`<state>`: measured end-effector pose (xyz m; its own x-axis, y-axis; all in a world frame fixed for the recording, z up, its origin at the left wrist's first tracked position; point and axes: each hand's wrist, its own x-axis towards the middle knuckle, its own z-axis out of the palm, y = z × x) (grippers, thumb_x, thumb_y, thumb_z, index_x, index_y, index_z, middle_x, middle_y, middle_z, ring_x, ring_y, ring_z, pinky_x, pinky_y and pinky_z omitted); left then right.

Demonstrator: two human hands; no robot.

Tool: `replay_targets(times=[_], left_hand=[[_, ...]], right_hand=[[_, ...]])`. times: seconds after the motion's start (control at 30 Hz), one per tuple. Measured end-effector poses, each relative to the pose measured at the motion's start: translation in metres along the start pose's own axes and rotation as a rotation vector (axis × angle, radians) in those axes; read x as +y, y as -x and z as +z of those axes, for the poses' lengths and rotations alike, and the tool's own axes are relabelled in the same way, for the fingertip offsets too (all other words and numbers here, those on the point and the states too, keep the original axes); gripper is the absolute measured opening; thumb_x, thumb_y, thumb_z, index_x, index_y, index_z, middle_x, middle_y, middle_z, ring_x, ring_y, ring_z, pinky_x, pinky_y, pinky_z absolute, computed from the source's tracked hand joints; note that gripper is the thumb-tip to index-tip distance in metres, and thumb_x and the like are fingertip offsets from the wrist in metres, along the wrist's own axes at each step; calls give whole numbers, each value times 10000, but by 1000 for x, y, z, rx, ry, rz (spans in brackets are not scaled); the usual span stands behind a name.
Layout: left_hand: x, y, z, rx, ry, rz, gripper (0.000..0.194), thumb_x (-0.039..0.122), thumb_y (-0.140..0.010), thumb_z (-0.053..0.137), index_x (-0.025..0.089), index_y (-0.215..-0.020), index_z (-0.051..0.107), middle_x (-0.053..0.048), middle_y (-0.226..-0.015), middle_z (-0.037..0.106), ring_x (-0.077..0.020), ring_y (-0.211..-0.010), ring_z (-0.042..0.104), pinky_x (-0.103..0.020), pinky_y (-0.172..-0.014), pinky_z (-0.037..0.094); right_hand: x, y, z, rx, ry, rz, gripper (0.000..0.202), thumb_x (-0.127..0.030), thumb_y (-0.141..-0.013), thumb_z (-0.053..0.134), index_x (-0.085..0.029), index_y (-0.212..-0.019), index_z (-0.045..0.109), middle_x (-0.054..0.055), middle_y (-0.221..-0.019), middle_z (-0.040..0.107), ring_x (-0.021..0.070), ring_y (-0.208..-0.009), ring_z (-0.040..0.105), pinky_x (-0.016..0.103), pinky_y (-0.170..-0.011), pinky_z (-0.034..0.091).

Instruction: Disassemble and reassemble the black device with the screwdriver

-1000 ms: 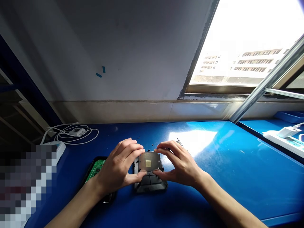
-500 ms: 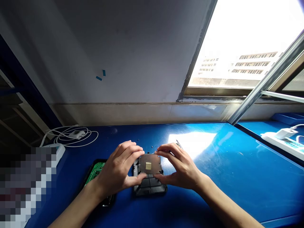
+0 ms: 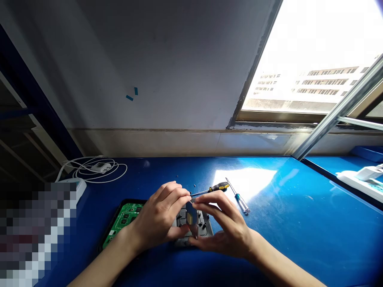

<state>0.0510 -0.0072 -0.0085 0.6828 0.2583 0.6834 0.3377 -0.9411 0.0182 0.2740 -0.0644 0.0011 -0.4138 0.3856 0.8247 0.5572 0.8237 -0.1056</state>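
Note:
A thin metal plate (image 3: 192,218) with a small square pad on its face is held up between my hands, turned partly edge-on. My left hand (image 3: 160,217) pinches its left side, fingers at the top edge and thumb low. On the other side, my right hand (image 3: 229,225) grips the plate between fingers and thumb. Beneath the plate lies a black plastic cover (image 3: 206,228) with ribs and posts inside, partly hidden by my hands. Left of it, a green circuit board (image 3: 124,218) sits in a black housing (image 3: 104,235), partly behind my left wrist.
Beyond my hands lie a black-and-yellow screwdriver (image 3: 220,187), a clear-handled screwdriver (image 3: 242,204) and tiny screws (image 3: 194,185). A white coiled cable (image 3: 119,175) with an adapter is at the back left. Power strips (image 3: 356,179) stand at both sides. A pixelated area covers the lower left.
The plate has turned from facing me flat to nearly edge-on, still between both hands. My hands have shifted slightly to the right and down, uncovering the screwdrivers. The view has shifted a little.

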Motion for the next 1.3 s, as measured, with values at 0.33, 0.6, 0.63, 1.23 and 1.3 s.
replay_targets(times=[0.33,0.6,0.63,1.23,1.3], left_hand=[[1,0,7,-21,26,-5,423,441,-974,642,112,-1239,617,-149,-1163,714,-332,-1127,627,-501,-989,586],[6,-2,2,23,97,-26,430,433,-954,702,148,-1257,593,-129,-1176,700,-304,-1128,620,-451,-1023,556],[7,-3,2,28,119,-40,414,400,-941,721,152,-1247,594,-125,-1174,697,-298,-1125,616,-437,-1016,556],[8,-4,-9,69,284,-252,633,281,-710,945,263,-1246,611,-68,-1239,578,-270,-1103,587,-390,-926,563],[9,-4,-8,67,299,-253,647,274,-707,950,271,-1259,612,-63,-1238,573,-265,-1101,591,-386,-931,564]], right_hand=[[-2,-4,-1,9,-21,-17,526,-411,-839,820,-136,-1237,614,143,-1044,708,235,-897,711,353,-747,633],[3,-1,0,-20,-49,37,547,-464,-863,800,-156,-1276,616,141,-1073,683,239,-907,702,371,-759,627],[4,0,1,-28,-50,46,545,-471,-873,789,-165,-1289,612,138,-1078,679,237,-904,698,374,-756,625],[16,13,14,-221,-106,268,802,-557,-817,810,-249,-1467,454,113,-1205,577,260,-1060,673,414,-863,631],[17,15,17,-210,-124,269,706,-542,-839,792,-243,-1411,506,106,-1185,568,248,-1017,679,404,-841,631]])
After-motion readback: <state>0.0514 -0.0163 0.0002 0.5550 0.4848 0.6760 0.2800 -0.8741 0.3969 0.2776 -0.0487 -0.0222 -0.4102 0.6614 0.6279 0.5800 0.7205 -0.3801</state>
